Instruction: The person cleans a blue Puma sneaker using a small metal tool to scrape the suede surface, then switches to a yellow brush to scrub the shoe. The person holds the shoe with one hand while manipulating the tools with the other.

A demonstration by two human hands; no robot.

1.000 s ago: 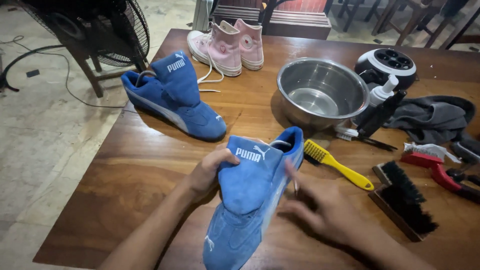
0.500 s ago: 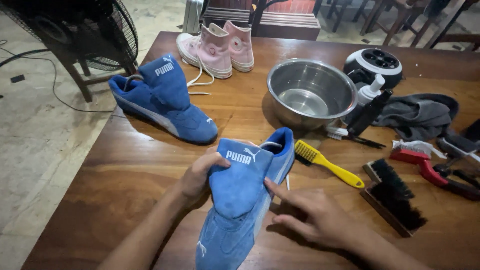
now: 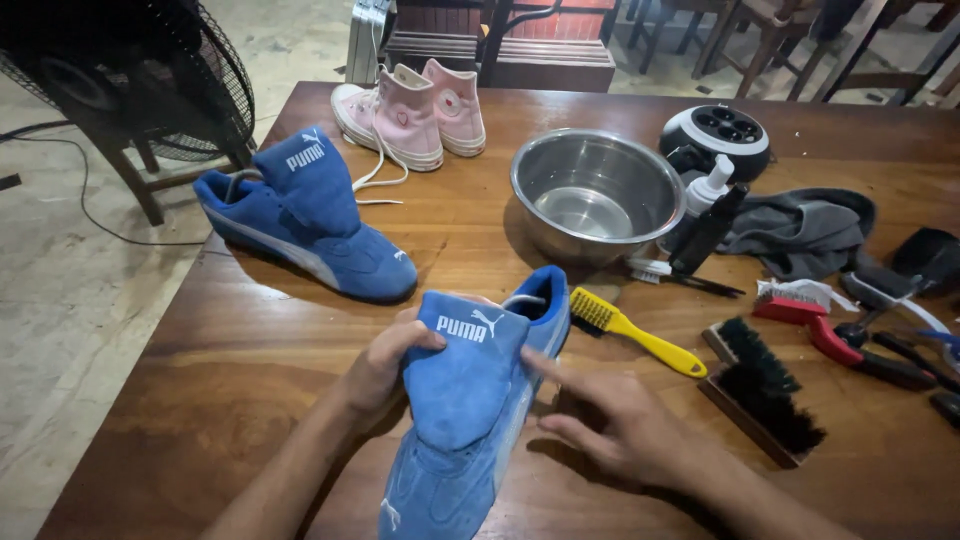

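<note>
A light blue suede shoe (image 3: 466, 400) lies on the wooden table (image 3: 240, 340) in front of me, its wide tongue flap folded up over the top. My left hand (image 3: 385, 365) grips the flap's left edge, thumb on top. My right hand (image 3: 612, 420) rests just right of the shoe, fingers spread, index fingertip touching the shoe's right side. The matching darker blue shoe (image 3: 305, 215) lies farther off at the left.
A pair of pink high-top sneakers (image 3: 410, 115) stands at the far side. A steel bowl (image 3: 595, 195), a yellow-handled brush (image 3: 635, 330), a black bristle brush (image 3: 765, 395), a red brush (image 3: 835, 335), a bottle (image 3: 705, 215), a grey cloth (image 3: 805, 230) fill the right. A fan (image 3: 130, 70) stands left.
The view has shifted a little. My right hand has drawn slightly away from the shoe's side, fingers spreading. My left hand keeps its hold on the flap.
</note>
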